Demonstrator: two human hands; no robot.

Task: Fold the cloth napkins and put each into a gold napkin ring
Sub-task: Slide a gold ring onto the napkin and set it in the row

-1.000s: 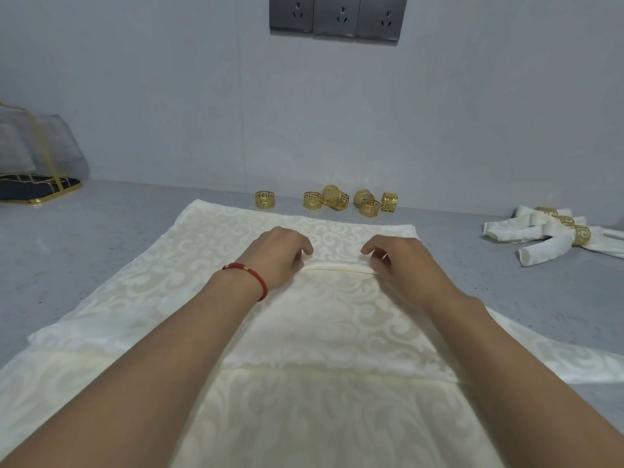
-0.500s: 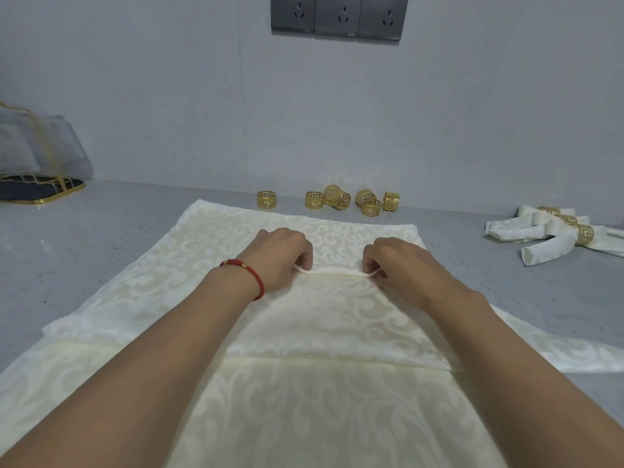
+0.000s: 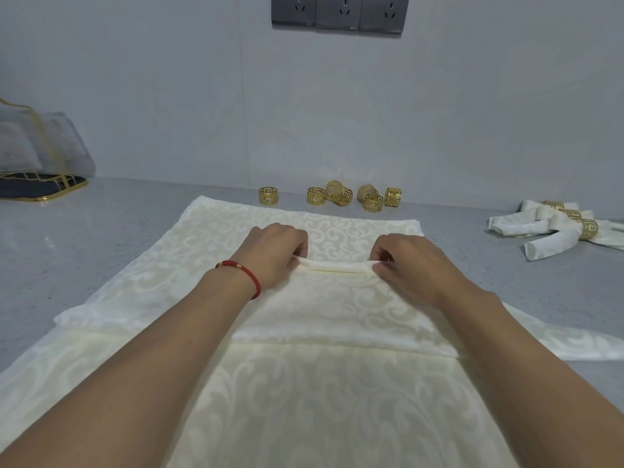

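Hands first: the left hand (image 3: 275,253), a red bracelet (image 3: 240,273) on its wrist, curls its fingers round the left end of a narrow raised fold in the cream napkin (image 3: 324,298), and the right hand (image 3: 410,261) pinches the fold's right end, both forearms reaching in from the near edge. That napkin lies spread on the grey counter (image 3: 84,238), its far edge just short of the gold napkin rings (image 3: 341,194), with bare counter to left and right. At far left sits a dark gold-trimmed tray (image 3: 44,184). Far right, well apart, lie finished napkins in rings (image 3: 560,228). On the wall (image 3: 202,96) above hang 3 sockets (image 3: 337,11).
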